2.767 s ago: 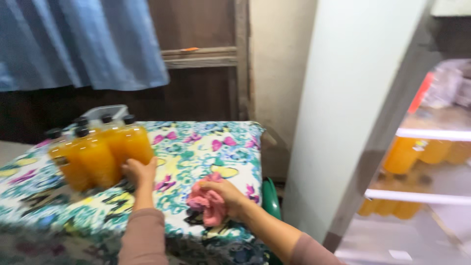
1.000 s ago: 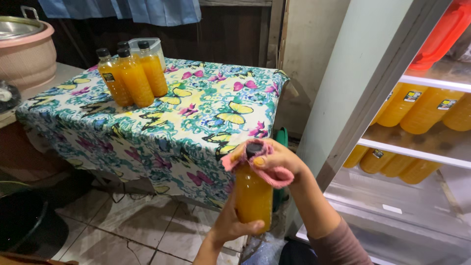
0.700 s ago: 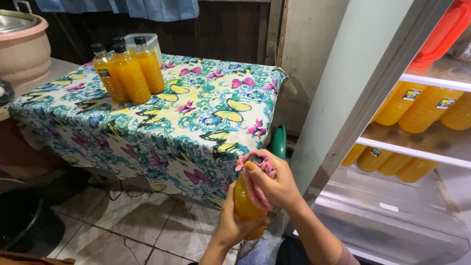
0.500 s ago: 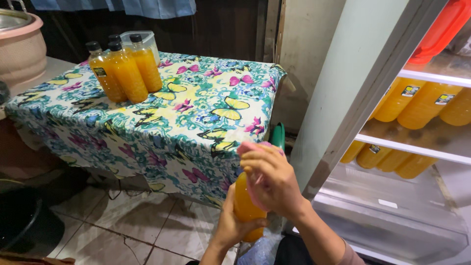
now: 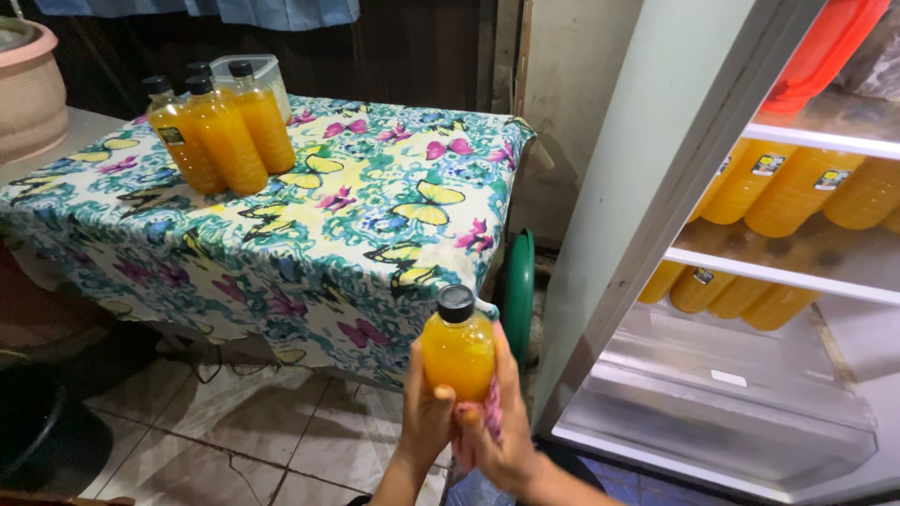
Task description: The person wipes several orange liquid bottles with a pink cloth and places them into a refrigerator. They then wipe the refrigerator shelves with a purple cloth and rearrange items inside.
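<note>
I hold an orange juice bottle with a black cap (image 5: 457, 349) upright in front of me, just off the table's near corner. My left hand (image 5: 425, 412) wraps its left side. On the bottle's right and lower part rests my right hand (image 5: 497, 426), with a pink cloth (image 5: 491, 417) pressed between palm and bottle. Several more orange bottles (image 5: 217, 131) stand together at the far left of the table, which is covered by a butterfly-print cloth (image 5: 309, 215).
An open fridge (image 5: 656, 187) stands at right, its shelves (image 5: 778, 272) lined with orange bottles. A clear lidded box (image 5: 260, 70) sits behind the table bottles. A pink pot (image 5: 28, 89) is at far left, a green ring-shaped thing (image 5: 517, 290) beside the table, a dark tub (image 5: 37, 431) on the tiled floor.
My right hand with the pink cloth slid from the bottle's cap down to its side, uncovering the cap. The bottle stays held at about the same place.
</note>
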